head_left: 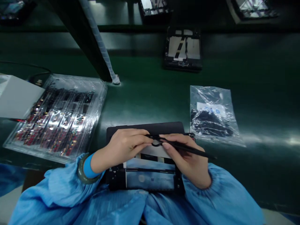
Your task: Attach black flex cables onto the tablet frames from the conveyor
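Note:
An opened black tablet-like device [131,182] lies at the near edge of the green bench, between my blue sleeves. My left hand [124,147] rests over its upper part, fingers pinched on a small black part [153,137]. My right hand [187,159] grips black tweezers [187,147] like a pen, their tip meeting the same small part at the left fingertips. A green bangle and a blue band circle my left wrist.
A clear plastic tray [58,115] of red and black circuit boards sits to the left, beside a white box [16,97]. A clear bag [212,115] of black parts lies to the right. Another opened device [184,50] rests further back. A dark post [93,40] slants down.

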### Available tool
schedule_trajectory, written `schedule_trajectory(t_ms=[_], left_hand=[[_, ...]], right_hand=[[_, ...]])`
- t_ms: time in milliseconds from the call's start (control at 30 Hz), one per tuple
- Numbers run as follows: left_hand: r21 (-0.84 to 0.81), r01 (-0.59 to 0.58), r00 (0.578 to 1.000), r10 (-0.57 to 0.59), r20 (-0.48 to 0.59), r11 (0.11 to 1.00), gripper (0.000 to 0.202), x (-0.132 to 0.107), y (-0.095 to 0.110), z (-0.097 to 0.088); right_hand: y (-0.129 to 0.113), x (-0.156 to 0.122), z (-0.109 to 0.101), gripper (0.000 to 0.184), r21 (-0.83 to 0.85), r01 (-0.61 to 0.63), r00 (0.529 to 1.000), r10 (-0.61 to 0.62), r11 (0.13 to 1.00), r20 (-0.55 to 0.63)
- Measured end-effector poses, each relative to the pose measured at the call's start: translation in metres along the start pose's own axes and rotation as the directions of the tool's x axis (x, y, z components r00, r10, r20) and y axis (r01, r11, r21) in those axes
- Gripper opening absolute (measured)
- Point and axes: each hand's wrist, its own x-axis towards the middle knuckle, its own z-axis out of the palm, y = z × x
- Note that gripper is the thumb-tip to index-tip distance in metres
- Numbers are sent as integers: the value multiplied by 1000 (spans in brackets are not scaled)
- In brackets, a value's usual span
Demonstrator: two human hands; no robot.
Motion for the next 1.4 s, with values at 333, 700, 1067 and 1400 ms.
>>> schedule_trajectory(t_ms=[333,700,1067,1400], left_hand=[[56,-66,998,66,-14,996,19,0,0,-2],[75,-52,999,51,17,996,21,-1,1,-3],[-99,212,951,-182,251,972,26,7,10,-16],[-52,287,913,-257,316,956,23,16,13,-13]], right_hand=[[-1,5,2,22,-72,87,996,-83,994,44],[-6,3,2,22,26,43,999,-42,999,-19],[-8,5,-3,7,225,-177,958,220,958,-185],[-2,6,-4,9,303,-200,951,258,932,-167]])
